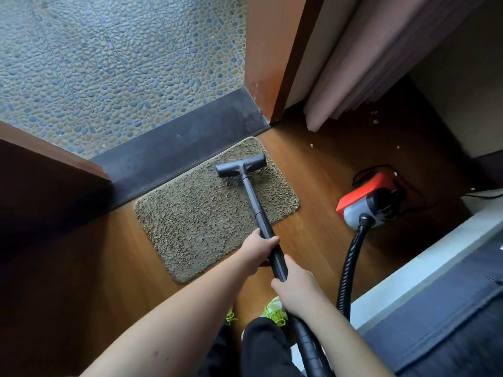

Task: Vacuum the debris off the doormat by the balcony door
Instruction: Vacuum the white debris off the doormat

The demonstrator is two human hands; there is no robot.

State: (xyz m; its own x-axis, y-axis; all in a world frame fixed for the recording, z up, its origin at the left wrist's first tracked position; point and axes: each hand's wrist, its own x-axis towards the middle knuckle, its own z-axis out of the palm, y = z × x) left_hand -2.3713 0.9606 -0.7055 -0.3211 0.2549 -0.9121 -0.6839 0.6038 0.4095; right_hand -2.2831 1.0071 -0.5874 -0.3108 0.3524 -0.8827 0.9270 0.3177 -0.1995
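Observation:
A shaggy tan doormat (198,213) lies on the wooden floor against the dark door threshold (174,148). The grey vacuum head (241,165) rests flat on the mat's far right part. Its black wand (254,202) runs back toward me. My left hand (260,247) grips the wand from the left, just past the mat's near edge. My right hand (295,291) grips the wand lower down, where the ribbed hose begins. No distinct debris shows on the mat's pile.
The red and grey vacuum body (367,200) sits on the floor at right, its black hose (351,257) curving back to me. A curtain (362,66) and door frame (268,55) stand behind. Pebble balcony floor (109,63) lies beyond. White bits (311,145) dot the floor near the curtain. A bed edge (424,270) is at right.

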